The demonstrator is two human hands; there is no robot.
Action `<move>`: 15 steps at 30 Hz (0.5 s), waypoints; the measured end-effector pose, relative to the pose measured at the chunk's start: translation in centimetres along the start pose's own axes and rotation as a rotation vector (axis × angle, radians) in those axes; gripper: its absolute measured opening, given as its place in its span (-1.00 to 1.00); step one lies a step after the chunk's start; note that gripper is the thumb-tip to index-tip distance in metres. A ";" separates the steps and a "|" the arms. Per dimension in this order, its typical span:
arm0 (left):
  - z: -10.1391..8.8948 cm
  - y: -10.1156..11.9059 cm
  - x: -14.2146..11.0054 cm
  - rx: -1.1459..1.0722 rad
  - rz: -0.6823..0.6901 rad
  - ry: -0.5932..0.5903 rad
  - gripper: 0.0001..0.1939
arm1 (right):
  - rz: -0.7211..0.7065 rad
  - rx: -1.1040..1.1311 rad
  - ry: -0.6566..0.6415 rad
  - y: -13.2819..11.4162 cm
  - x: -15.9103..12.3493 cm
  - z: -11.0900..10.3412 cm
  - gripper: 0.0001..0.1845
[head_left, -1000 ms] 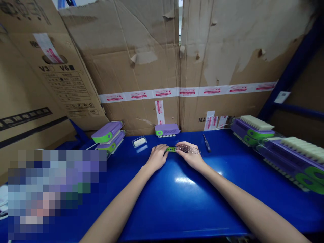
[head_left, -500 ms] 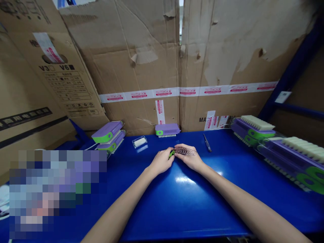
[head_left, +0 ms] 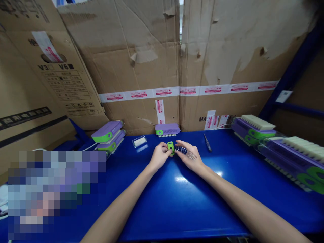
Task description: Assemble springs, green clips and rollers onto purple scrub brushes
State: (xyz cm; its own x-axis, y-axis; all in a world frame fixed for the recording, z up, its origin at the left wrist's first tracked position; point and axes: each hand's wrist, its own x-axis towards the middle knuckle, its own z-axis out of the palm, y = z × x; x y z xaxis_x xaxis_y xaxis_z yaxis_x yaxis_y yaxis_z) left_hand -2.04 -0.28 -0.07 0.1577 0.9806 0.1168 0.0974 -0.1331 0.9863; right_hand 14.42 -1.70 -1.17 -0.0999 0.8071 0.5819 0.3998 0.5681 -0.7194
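My left hand [head_left: 159,158] pinches a small bright-green plastic piece [head_left: 171,145] with a dark hole and a slot. Its broad face is turned toward me. Close by on the right, my right hand [head_left: 192,162] has its fingers curved around a silvery metal coil spring [head_left: 187,153]. The spring slants down to the right across that hand, its upper end near the green piece. I cannot tell whether the spring's end touches the piece. Both hands are above the middle of the blue table [head_left: 162,209].
Behind the hands stands a purple-and-green brush block [head_left: 167,129]. A clear case with a white bar [head_left: 139,141] lies at left, a screwdriver [head_left: 207,142] at right. Stacked purple brushes stand left [head_left: 107,131] and right [head_left: 280,152]. Cardboard [head_left: 141,74] walls the back.
The green piece has turned so its face with the hole now shows, and it sits slightly higher. The spring's lower end has tipped down. My hands have shifted only a little.
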 end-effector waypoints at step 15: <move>0.9 0.8 -0.7 -0.304 -0.035 -0.231 -0.41 | 0.134 0.189 -0.014 -0.5 0.1 0.3 -0.58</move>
State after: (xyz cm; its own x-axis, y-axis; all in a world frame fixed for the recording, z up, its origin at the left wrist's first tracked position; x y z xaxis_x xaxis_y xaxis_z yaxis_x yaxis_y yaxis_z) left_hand -1.23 -1.22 0.56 0.3805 0.9207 0.0869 -0.1838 -0.0168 0.9828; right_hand 13.96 -1.90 -0.82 -0.0709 0.8789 0.4717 0.2323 0.4745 -0.8490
